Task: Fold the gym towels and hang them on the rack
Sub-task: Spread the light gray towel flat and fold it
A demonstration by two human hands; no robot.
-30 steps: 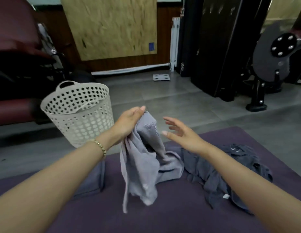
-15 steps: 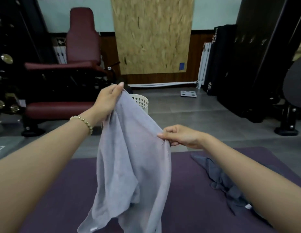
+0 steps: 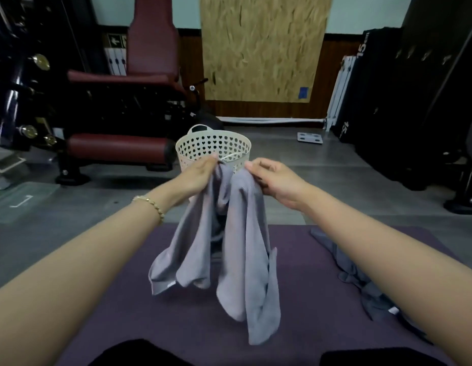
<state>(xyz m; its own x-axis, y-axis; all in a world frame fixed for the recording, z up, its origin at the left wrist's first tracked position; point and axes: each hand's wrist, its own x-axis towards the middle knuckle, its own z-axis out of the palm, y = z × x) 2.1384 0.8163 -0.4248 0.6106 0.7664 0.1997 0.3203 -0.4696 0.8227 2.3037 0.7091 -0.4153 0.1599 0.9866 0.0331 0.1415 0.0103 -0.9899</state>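
The left hand point(image 3: 200, 175) and right hand point(image 3: 277, 180) are raised side by side in front of the person, near each other with a narrow gap between them. Each grips a bunched part of the top edge of a light grey towel point(image 3: 229, 247), fingers curled round the cloth. The towel hangs from the two grips in two crumpled, unfolded lobes over a purple mat point(image 3: 124, 299). The lobe under the right hand hangs lower than the one under the left. Whether the lower ends touch the mat cannot be told.

A dark grey towel point(image 3: 361, 281) lies crumpled on the right side of the mat, partly hidden by the right forearm and apart from the held towel. A beaded bracelet point(image 3: 150, 204) sits on the left wrist.

Beyond the mat, straight behind the hands, a white perforated basket point(image 3: 213, 146) stands upright on the grey floor point(image 3: 335, 180). To its left is a maroon padded exercise machine point(image 3: 118, 146). A chipboard panel point(image 3: 261, 48) leans against the back wall, a bathroom scale point(image 3: 310, 137) lies on the floor at the right, and black mats point(image 3: 374, 88) stand stacked on edge beside it.
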